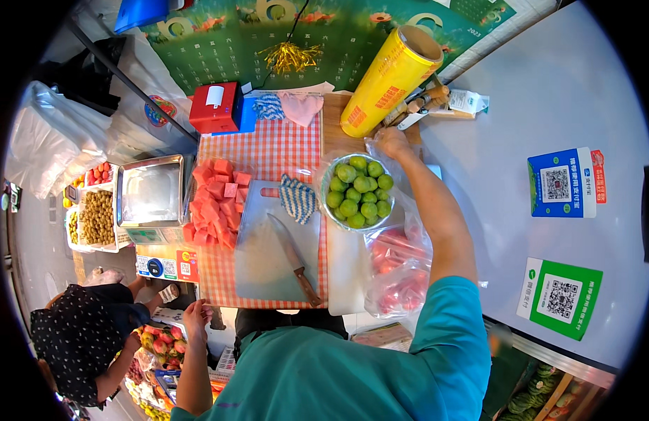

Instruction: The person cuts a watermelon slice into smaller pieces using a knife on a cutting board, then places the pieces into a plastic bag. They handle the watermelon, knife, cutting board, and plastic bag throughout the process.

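Note:
My right hand (394, 142) reaches far over the table to the base of an upright yellow roll (389, 84). Its fingers are closed on a clear plastic bag (372, 149). Just below that hand, a round bowl holds several green fruits (357, 191), with clear plastic around it. My left hand (196, 317) hangs by the table's front left edge, fingers pinched together; whatever they hold, if anything, is too small to make out. A knife (294, 258) with a wooden handle lies on the cutting board (257, 263), below a blue-and-white striped cloth (297, 198). Cut red melon chunks (219, 200) are piled left of the board.
Bagged red fruit (398, 270) sits under my right arm. A metal-topped scale (152, 189) and a red printer (216, 107) stand at the left. Payment code cards (559, 298) lie on the grey surface at right. Another person (85, 337) bends over fruit at lower left.

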`<state>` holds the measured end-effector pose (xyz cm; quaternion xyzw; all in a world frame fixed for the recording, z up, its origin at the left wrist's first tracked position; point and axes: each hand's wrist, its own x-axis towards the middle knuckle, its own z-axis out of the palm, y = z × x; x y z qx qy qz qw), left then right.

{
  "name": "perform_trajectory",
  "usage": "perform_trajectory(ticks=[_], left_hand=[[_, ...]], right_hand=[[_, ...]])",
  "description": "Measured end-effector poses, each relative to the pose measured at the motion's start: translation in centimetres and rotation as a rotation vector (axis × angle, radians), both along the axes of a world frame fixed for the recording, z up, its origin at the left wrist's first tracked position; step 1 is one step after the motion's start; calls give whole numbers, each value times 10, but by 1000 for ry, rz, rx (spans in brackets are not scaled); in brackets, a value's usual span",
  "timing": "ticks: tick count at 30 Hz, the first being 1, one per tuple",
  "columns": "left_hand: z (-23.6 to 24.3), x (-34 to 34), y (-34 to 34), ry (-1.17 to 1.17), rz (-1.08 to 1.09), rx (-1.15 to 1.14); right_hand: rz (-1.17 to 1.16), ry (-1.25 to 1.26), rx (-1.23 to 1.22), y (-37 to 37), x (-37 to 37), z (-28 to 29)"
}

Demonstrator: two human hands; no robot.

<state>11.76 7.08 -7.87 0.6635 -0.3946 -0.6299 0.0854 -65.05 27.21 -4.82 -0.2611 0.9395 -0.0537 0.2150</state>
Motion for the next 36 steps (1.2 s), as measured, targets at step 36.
perform_trajectory(ticks=[36], left_hand=[[7,0,-1,39,-1,-38]], right_hand=[[-528,-239,-952,60,11,72]])
